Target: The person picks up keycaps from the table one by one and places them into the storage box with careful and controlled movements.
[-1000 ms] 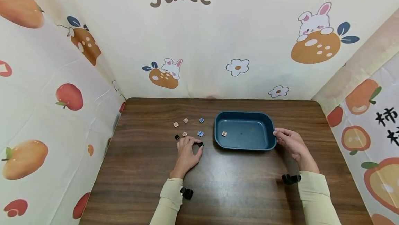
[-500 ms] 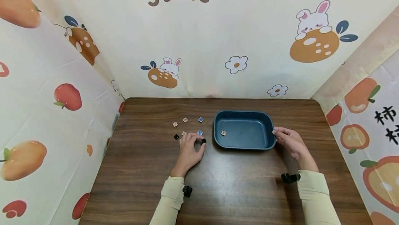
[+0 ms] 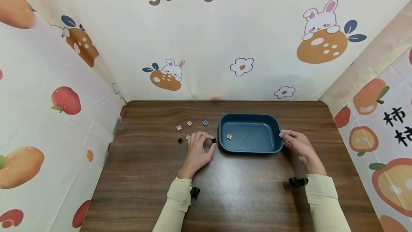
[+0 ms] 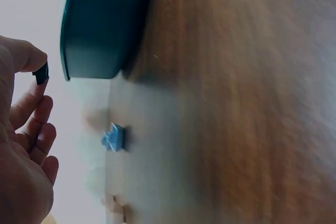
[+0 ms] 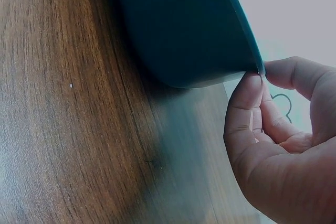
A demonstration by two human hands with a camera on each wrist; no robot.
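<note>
My left hand [image 3: 197, 153] pinches a small black block [image 3: 214, 141] between thumb and index finger. It hangs in the air just left of a dark blue rectangular tray [image 3: 249, 151]. In the left wrist view the black block [image 4: 41, 73] sits between the fingertips, above the table. At the tray's right end my right hand [image 3: 300, 148] pinches the rim; the right wrist view has thumb and index finger on the tray's edge [image 5: 252, 40]. One beige block [image 3: 229, 136] lies inside the tray near its left wall.
Left of the tray lie a blue block [image 3: 205, 122], beige blocks [image 3: 189, 123] and another black block [image 3: 180, 141]. A beige block [image 3: 187, 137] is partly covered by my left hand. A printed cloth [image 3: 206, 46] stands behind the wooden table [image 3: 244, 196].
My left hand has moved right and away from me, lifting the black block toward the tray. It now covers the nearer blue block. My right hand keeps hold of the rim.
</note>
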